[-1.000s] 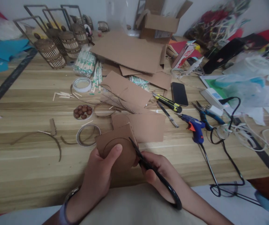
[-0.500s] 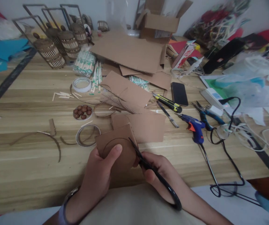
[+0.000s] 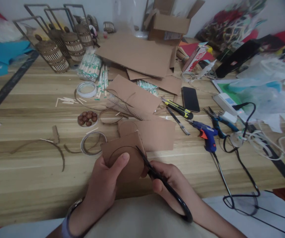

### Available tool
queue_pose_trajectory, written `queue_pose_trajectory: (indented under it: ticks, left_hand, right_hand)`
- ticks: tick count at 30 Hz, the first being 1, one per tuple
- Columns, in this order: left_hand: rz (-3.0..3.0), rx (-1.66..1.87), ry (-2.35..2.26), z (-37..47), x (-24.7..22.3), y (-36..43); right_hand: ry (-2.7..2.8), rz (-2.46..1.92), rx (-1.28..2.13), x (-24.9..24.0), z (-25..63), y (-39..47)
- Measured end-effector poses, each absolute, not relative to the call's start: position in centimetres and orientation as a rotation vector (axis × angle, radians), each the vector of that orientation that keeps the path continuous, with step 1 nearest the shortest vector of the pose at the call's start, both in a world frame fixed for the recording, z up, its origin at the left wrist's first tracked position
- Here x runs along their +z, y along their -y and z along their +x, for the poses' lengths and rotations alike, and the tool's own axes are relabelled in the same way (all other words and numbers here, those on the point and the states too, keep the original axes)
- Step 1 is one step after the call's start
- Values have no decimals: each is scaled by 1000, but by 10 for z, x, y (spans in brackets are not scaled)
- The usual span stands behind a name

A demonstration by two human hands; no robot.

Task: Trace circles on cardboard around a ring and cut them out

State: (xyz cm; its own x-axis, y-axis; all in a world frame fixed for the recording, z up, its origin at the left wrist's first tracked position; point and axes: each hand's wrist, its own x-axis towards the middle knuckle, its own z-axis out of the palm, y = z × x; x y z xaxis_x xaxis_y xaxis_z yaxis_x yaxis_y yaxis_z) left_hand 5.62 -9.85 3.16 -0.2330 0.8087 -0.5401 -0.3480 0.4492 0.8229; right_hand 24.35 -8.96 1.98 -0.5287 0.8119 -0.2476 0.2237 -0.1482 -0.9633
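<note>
My left hand (image 3: pixel 106 180) grips a piece of brown cardboard (image 3: pixel 130 167) near the table's front edge, thumb flat on top and fingers hidden underneath. A curved drawn line runs across this piece. Black-handled scissors (image 3: pixel 166 185) are in my right hand (image 3: pixel 172 180), with the blades at the right edge of the cardboard, close to the curve. Part of the right fingers is behind the scissors. Just beyond lies another cardboard sheet (image 3: pixel 157 135), flat on the table. A tape roll (image 3: pixel 82 145) rests to the left of the held piece.
A blue glue gun (image 3: pixel 208 135), pliers (image 3: pixel 218 124), a yellow-black utility knife (image 3: pixel 178 108) and a phone (image 3: pixel 190 99) lie to the right. Brown beads (image 3: pixel 88 118) sit in a ring at left. Small lantern-like models (image 3: pixel 53 56) stand behind. Cables trail off the front right edge.
Both hands, the cardboard and the scissors stay almost in the same place. At the lower right, a blue item below the table edge has left the view.
</note>
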Motion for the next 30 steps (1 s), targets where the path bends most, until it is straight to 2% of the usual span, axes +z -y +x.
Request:
queue_pose_trajectory:
  ticks: [13, 30]
  left_hand:
    - [379, 1131, -1248, 53, 31, 95]
    - [463, 1070, -1430, 55, 39, 92]
  right_hand:
    - [1694, -1233, 1726, 25, 242, 86]
    - [1815, -1143, 1806, 30, 259, 73]
